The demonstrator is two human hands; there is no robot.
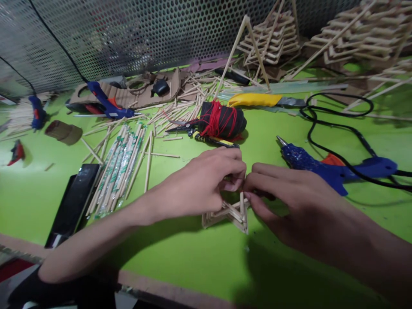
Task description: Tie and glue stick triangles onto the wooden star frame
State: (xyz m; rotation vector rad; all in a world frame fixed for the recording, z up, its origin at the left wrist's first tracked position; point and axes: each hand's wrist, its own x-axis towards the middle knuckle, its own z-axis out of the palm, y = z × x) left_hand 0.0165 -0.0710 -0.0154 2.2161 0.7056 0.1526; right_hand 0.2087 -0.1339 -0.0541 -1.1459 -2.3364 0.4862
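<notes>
A small star made of thin wooden sticks (238,214) lies on the green table, its sticks stacked in layers. My left hand (209,180) reaches over its far left side, fingers curled in a pinch; what they pinch is hidden. From the right, my right hand (283,193) closes thumb and fingertips on the star's upper corner. A speck of red shows between the fingertips, too small to name. Just beyond my left hand sit a black spool wound with red thread (220,122) and a yellow-and-black tool (215,140), partly covered by the spool.
A blue glue gun (315,165) with a black cord lies right; another glue gun (109,101) is back left. Wrapped chopsticks (119,167) and a black phone-like object (75,201) lie left. Behind are a yellow-handled knife (254,100), loose sticks (189,96) and stacked stick frames (273,36).
</notes>
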